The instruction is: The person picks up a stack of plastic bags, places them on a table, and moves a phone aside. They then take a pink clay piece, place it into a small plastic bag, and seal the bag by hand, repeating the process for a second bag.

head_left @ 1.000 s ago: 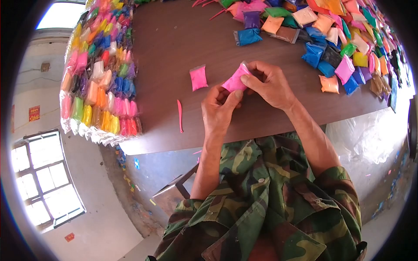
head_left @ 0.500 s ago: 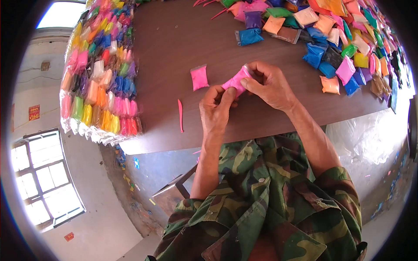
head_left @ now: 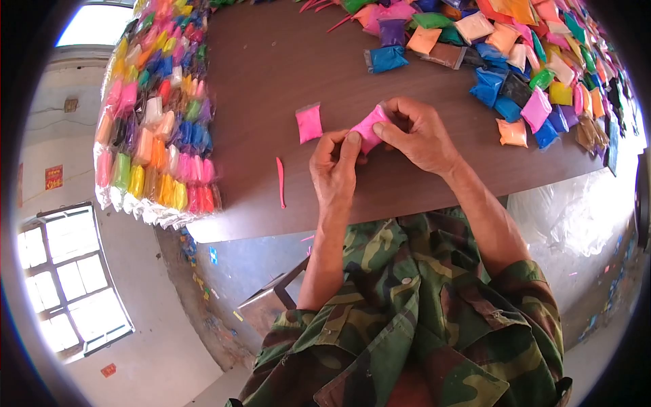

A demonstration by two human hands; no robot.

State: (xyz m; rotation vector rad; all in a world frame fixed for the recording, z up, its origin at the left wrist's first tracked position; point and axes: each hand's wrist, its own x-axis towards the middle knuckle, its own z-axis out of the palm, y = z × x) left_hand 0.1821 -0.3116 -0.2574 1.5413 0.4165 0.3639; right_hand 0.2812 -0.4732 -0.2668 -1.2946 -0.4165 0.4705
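Observation:
Between my two hands, above the table, is a small pink packet in clear wrapping. My left hand pinches its lower left end between thumb and fingers. At its upper right end, my right hand grips it with thumb and curled fingers. Another pink packet lies flat on the table, left of the held one. A thin pink plastic knife rests on the table to the left of my left hand.
Bagged bundles of coloured packets are stacked along the left of the brown table. A heap of loose coloured packets covers the right side. Pink sticks lie at the far edge. A box-like stool stands below.
My left thumb and fingers have shifted slightly along the pink packet, to the left and up. My right hand keeps its grip. The view has shifted slightly.

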